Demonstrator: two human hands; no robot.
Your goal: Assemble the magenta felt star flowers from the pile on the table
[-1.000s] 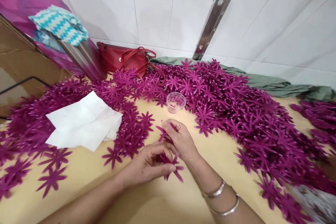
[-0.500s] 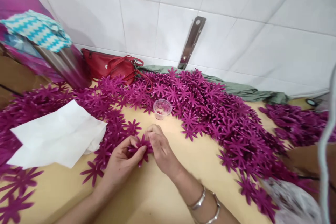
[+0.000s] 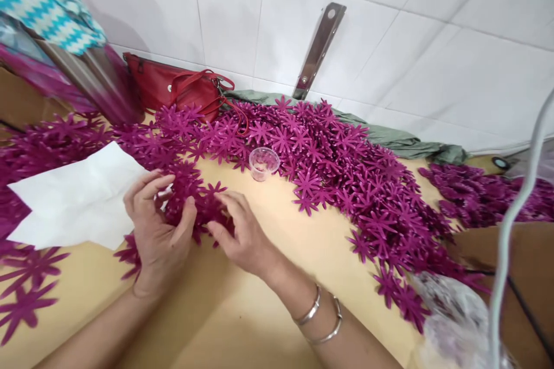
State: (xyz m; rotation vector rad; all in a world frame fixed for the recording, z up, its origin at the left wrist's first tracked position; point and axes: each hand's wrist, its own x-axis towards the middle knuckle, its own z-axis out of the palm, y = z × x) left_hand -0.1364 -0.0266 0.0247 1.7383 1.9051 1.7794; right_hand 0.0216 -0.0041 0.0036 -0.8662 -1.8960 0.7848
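Purple star-shaped flower pieces [image 3: 186, 177] lie in a heap under and between my hands. My left hand [image 3: 158, 236] reaches over this heap beside the white paper, its thumb and fingers spread apart with nothing seen gripped. My right hand [image 3: 244, 236] is at the heap's right edge, fingers curved and thumb apart, near a few flower pieces; whether its fingertips touch them is hard to make out. Beyond the right hand stands a small clear plastic cup [image 3: 264, 165] with tiny bits in it.
White paper [image 3: 78, 202] rests on the flowers at left. A long bank of purple flower pieces [image 3: 346, 179] curves along the back and right. Behind are a red handbag [image 3: 173, 89] and green cloth [image 3: 402, 141]. A pale cable [image 3: 511, 230] and plastic bag [image 3: 454, 317] are at right.
The flower piece held between both hands has been let go. My left hand has moved left onto the heap and opened; my right hand has shifted slightly left and opened. The view has tilted slightly.
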